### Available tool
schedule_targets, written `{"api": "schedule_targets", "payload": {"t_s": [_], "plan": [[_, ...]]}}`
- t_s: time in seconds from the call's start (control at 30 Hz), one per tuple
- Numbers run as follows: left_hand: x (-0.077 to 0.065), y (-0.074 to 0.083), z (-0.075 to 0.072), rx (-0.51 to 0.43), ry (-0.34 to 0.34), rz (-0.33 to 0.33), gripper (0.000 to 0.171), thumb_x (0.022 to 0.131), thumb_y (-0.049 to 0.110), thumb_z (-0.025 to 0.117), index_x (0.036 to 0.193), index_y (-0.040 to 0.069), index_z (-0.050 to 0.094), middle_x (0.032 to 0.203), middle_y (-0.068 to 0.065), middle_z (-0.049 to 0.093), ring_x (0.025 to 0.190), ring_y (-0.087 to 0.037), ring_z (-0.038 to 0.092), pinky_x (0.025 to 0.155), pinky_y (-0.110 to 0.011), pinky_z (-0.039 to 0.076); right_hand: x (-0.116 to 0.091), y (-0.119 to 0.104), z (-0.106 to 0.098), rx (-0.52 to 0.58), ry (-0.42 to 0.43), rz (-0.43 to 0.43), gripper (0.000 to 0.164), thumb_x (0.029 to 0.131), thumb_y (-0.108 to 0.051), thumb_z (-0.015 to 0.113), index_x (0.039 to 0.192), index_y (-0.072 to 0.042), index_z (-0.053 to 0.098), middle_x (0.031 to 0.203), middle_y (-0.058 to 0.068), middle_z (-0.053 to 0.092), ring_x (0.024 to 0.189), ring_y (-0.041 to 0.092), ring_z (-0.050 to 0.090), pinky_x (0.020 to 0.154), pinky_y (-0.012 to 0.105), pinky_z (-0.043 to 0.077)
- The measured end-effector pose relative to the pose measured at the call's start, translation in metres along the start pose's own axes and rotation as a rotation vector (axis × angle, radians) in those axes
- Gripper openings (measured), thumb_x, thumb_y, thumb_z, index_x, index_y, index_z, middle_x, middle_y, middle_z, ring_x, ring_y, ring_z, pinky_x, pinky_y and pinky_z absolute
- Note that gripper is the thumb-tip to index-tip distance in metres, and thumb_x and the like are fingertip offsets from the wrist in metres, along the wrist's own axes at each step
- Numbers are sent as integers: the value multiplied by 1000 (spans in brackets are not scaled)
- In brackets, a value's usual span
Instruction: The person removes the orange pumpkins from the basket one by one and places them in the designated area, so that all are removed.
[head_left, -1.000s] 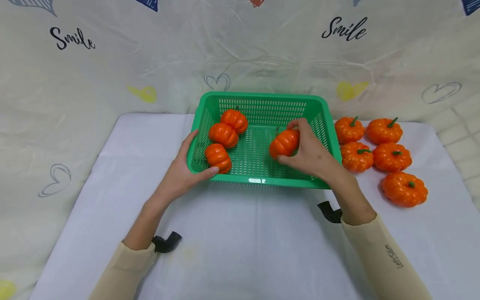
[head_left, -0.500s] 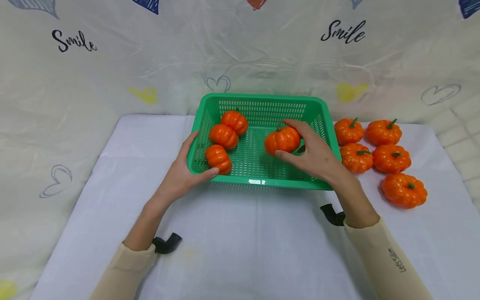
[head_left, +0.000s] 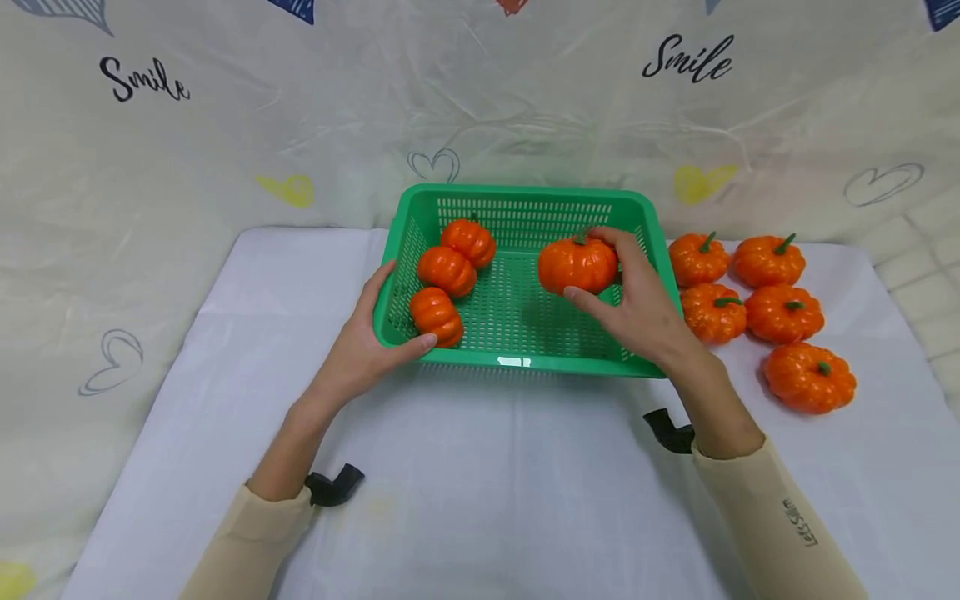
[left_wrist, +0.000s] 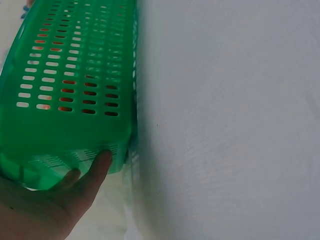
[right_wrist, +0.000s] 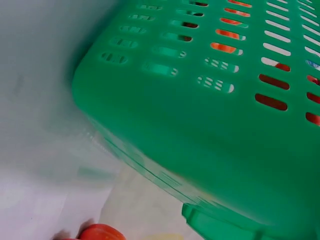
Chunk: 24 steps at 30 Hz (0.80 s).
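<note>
A green plastic basket (head_left: 592, 365) with slotted walls stands at the back of the table. My left hand (head_left: 363, 346) grips its left end, thumb over the near rim and fingers along the outside wall. In the left wrist view those fingers (left_wrist: 95, 172) lie against the slotted end. Over the basket's right half, my right hand (head_left: 637, 308) holds a small orange pumpkin (head_left: 574, 267) between thumb and fingers, its stem toward the back. Along the basket's left side lie three pumpkins (head_left: 447, 272). The right wrist view shows the basket wall (right_wrist: 165, 125), with that hand out of sight.
Several more pumpkins (head_left: 785, 314) lie on the white tablecloth (head_left: 480, 492) right of the basket, the nearest ones close to its wall. A pale printed sheet (head_left: 525, 100) hangs behind the table. A black curved piece sticks out at each sleeve cuff.
My right hand has raised the pumpkin and turned it in its fingers, so more of its ribbed side and stem shows. My left hand and the basket stay put.
</note>
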<state>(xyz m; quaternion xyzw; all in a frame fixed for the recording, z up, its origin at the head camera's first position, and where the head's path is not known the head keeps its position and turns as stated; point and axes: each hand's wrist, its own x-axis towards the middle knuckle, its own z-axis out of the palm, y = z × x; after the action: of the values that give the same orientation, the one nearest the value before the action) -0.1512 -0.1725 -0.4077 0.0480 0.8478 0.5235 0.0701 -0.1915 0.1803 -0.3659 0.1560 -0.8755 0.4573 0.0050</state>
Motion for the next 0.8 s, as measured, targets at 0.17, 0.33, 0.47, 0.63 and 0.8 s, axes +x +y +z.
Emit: {"api": "schedule_targets", "payload": {"t_s": [0.17,0.33,0.47,0.63,0.8], "plan": [[1,0,0,0,-4,-9,105,87,45,80,165,44,10,172,7,23,151,-27,36,115,-60,46,-1,0,-2,-25,32,24,79,88,-13,77,150,-2,30,151,20,42,138,36,44,117,62,42],[1,-1,0,2,-4,-13,104,87,45,80,165,45,10,172,8,22,151,-27,36,115,-60,46,-4,0,-2,-30,28,30,83,86,-16,82,148,-3,27,149,19,41,140,35,41,117,62,41],[1,-1,0,-3,-3,-7,104,87,45,80,165,44,10,172,9,23,151,-26,36,115,-59,47,-6,0,-4,-4,30,10,82,90,-24,82,148,-6,27,147,17,41,141,33,41,114,58,42],[1,-1,0,-4,-4,-5,104,87,45,80,165,45,10,172,8,23,151,-26,36,115,-59,47,-9,-1,-9,13,42,-10,77,93,-25,79,151,-14,29,147,11,46,140,29,43,108,48,41],[1,-1,0,2,-2,-9,104,87,45,80,164,45,10,172,8,23,151,-26,36,115,-59,47,-11,-2,-13,31,56,-10,86,92,-23,79,159,-24,26,150,14,48,139,29,44,113,53,41]]}}
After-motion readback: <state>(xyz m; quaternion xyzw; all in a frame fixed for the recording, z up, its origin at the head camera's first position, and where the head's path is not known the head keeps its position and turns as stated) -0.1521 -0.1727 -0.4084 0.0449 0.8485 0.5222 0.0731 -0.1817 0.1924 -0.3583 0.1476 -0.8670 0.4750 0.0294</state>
